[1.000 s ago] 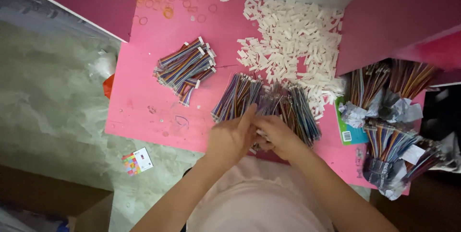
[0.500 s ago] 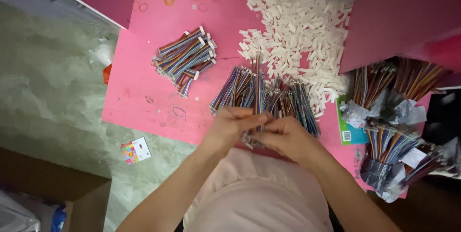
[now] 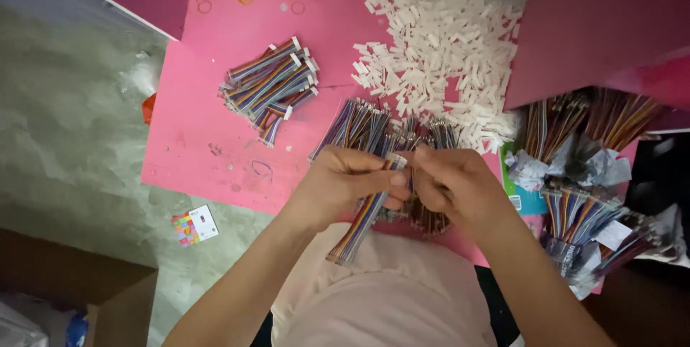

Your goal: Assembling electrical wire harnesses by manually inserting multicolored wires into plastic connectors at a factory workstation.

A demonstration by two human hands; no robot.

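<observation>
Both hands met above the near edge of the pink board (image 3: 215, 124). Left hand (image 3: 345, 185) pinched a multicoloured ribbon cable (image 3: 363, 221) near its white connector end; right hand (image 3: 453, 185) closed its fingertips on that same end. Loose white connector housings (image 3: 438, 52) lay heaped at the board's far side, finished cables (image 3: 269, 85) toward its left.

The counter (image 3: 215, 124) is pink. The wire strip (image 3: 363, 221) has rainbow stripes. The little plastic pieces (image 3: 438, 38) are white. The floor (image 3: 65, 124) is grey-green.
</observation>
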